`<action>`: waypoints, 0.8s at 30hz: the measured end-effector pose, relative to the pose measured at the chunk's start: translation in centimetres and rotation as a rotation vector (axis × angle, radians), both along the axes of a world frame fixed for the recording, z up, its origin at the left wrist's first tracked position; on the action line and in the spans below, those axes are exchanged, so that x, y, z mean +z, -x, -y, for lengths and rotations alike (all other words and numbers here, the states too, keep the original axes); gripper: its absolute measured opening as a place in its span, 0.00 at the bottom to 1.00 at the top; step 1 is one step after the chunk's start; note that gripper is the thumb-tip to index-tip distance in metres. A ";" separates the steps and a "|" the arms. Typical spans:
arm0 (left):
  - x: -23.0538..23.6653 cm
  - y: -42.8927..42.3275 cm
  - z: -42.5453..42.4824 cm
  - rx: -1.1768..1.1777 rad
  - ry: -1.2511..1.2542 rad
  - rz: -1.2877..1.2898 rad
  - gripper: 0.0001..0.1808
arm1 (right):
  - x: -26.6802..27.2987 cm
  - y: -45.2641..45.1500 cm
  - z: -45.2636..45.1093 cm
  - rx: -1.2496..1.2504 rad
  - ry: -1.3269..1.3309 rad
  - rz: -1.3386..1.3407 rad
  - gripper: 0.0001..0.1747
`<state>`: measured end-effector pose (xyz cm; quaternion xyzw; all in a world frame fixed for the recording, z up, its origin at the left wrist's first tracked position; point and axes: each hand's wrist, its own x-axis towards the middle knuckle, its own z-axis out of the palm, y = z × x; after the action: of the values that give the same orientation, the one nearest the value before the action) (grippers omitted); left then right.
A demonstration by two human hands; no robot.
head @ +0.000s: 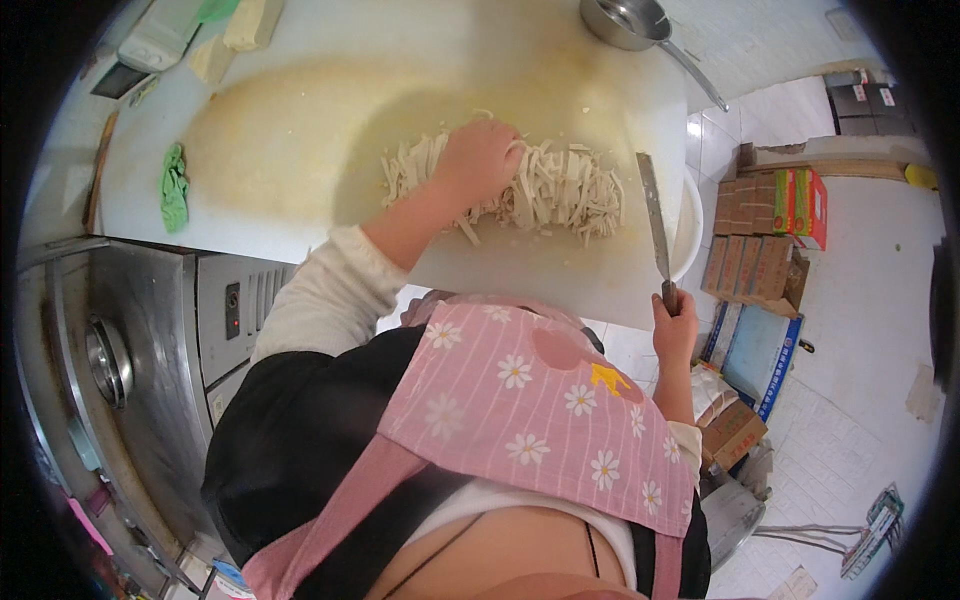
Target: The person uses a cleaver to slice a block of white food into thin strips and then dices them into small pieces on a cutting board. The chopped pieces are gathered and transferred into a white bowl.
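A long heap of pale cut strips, perhaps tofu or noodles (574,187), lies across the large white cutting board (300,187). My left hand (480,161) is over the left half of the heap, its fingers curled into the strips and hiding some of them. At the board's right edge, my right hand (675,326) grips the dark handle of a kitchen knife (654,214). Its blade points away from me, seen nearly edge-on and apart from the heap.
A steel saucepan (626,22) stands at the far right. Pale blocks (253,22) and a green cloth (175,187) are on the left. Beyond the board's right edge is a white tub (686,225). Cardboard boxes (754,274) are stacked at right; a steel appliance (150,300) stands at left.
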<state>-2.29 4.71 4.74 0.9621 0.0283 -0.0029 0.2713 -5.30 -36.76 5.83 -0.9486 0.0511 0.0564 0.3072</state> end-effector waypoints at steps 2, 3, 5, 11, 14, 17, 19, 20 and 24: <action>0.2 -3.4 0.0 0.031 -0.151 -0.183 0.21 | -0.4 -1.3 0.4 0.017 -0.015 0.033 0.18; -0.1 -4.4 0.2 0.014 -0.189 -0.281 0.21 | -0.6 -2.2 0.5 0.040 -0.010 0.029 0.17; -0.7 -6.2 0.7 0.017 -0.236 -0.448 0.20 | -1.0 -4.0 0.8 0.023 -0.015 -0.024 0.17; 1.5 -5.1 0.9 0.287 0.030 -0.248 0.22 | -2.4 -7.5 2.2 0.046 -0.254 -0.240 0.17; 3.2 -0.8 1.7 0.310 -0.030 -0.147 0.27 | -2.7 -8.6 3.1 0.109 -0.314 -0.246 0.13; 2.6 3.7 3.8 0.422 -0.114 -0.324 0.22 | -2.4 -10.1 4.0 0.164 -0.362 -0.334 0.11; 1.4 7.0 4.9 0.589 -0.101 -0.147 0.23 | -1.9 -11.2 4.5 0.317 -0.215 -0.365 0.14; 0.6 8.3 5.5 0.671 -0.095 -0.052 0.23 | -1.8 -11.6 4.7 0.371 -0.166 -0.356 0.14; -3.1 11.7 8.4 0.873 0.145 -0.176 0.23 | -1.9 -12.5 4.3 0.551 -0.009 -0.279 0.15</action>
<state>-14.01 -3.69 1.60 0.8346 0.4541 0.0283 0.3106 7.23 -41.09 3.93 -0.9085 -0.1667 0.2673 0.2747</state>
